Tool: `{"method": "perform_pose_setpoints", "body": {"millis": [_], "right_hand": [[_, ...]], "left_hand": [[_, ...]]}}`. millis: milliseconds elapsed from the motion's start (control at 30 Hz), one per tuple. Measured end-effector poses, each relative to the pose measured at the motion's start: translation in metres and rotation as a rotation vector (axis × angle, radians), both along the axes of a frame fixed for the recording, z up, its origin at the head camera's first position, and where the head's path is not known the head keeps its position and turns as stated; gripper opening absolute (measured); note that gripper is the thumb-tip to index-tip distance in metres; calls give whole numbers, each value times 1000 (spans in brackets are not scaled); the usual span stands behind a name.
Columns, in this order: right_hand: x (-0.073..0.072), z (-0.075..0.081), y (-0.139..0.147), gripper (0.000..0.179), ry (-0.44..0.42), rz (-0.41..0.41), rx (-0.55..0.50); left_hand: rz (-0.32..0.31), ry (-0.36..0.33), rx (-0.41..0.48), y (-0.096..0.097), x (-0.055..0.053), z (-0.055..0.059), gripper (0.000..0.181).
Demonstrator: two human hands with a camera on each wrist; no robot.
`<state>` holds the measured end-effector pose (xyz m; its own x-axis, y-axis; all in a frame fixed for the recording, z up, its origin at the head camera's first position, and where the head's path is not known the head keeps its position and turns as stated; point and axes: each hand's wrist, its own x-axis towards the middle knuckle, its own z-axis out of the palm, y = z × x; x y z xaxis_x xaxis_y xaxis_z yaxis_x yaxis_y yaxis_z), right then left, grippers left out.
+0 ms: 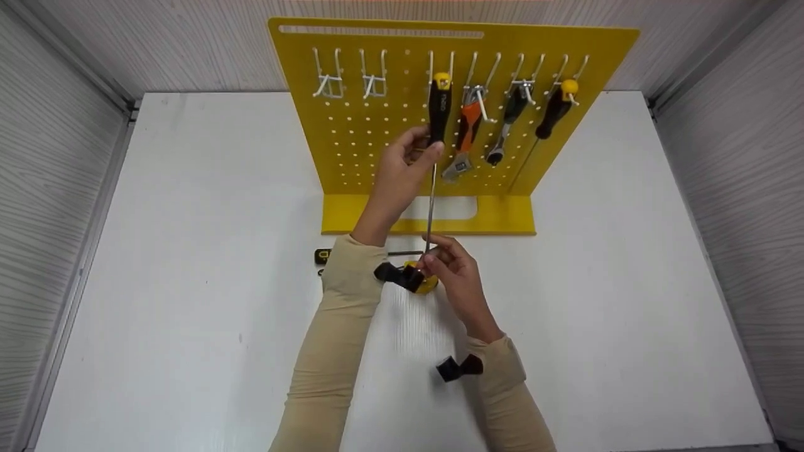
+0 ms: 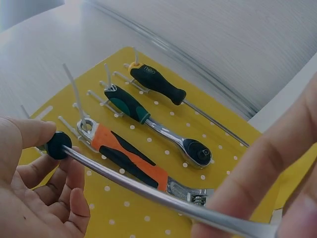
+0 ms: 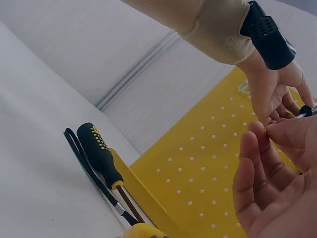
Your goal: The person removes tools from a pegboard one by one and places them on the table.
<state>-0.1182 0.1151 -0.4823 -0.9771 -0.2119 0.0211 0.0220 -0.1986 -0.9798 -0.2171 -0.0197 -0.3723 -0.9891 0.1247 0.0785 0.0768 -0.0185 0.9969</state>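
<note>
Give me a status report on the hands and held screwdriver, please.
Left hand grips screwdriver; right hand pinches its lower end. Top overlaps hook, seating unclear. Orange wrench hangs close beside.

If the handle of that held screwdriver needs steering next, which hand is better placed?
Probably the left hand: it holds the screwdriver by the handle's lower end, before the yellow pegboard. The right hand is low on the shaft, away from the handle.
</note>
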Motion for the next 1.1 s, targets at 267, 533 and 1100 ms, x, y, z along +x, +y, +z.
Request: {"method": "perform_pose_setpoints", "body": {"millis": [267, 533, 1100], "right_hand": [[5, 2, 0, 40, 22, -13, -10], [8, 2, 1, 40, 38, -18, -3], [13, 6, 6, 31, 70, -64, -1]], "left_hand": [[-8, 1, 6, -1, 6, 5, 37], [-14, 10, 17, 0, 9, 9, 37], [-47, 68, 88, 2, 22, 18, 37]]}}
